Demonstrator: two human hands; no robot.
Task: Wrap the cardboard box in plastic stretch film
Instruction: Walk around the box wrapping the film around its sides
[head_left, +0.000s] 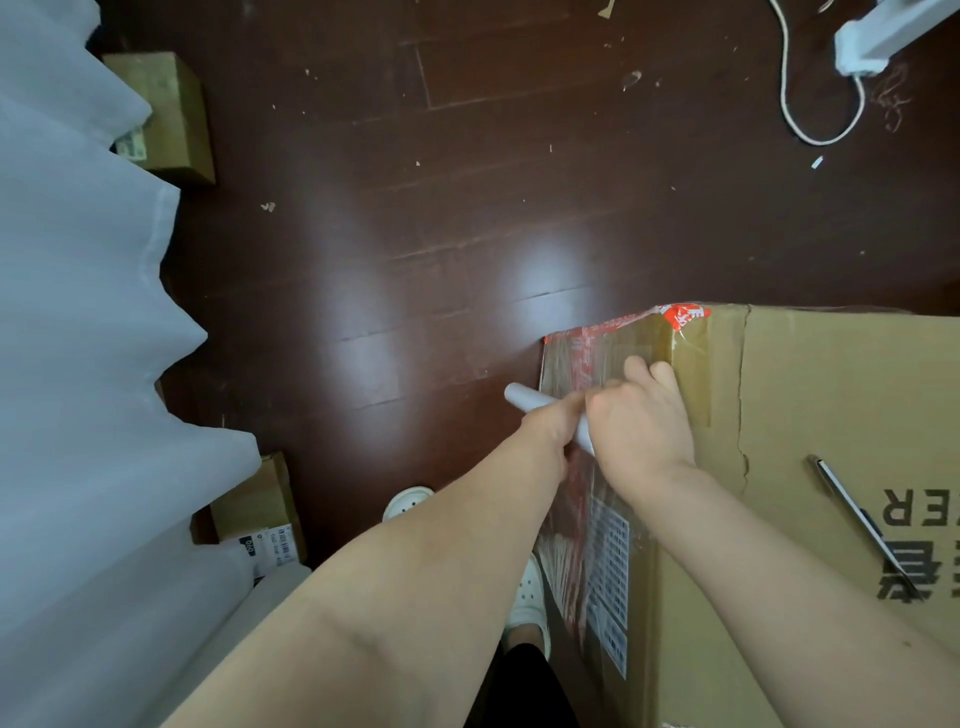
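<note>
L hand (551, 422) grips roll (523, 397); R hand (641, 421) on box (831, 395) edge; floor (415, 260) left open.

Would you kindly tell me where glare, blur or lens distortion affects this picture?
Head view: bright glare patches wash out the dark floor. Head view: the left hand, right hand and film roll look softly blurred. Head view: sheen on the stretch film veils the cardboard box's printed side. Wide-angle stretching enlarges whatever lies near the bottom edge.
</note>
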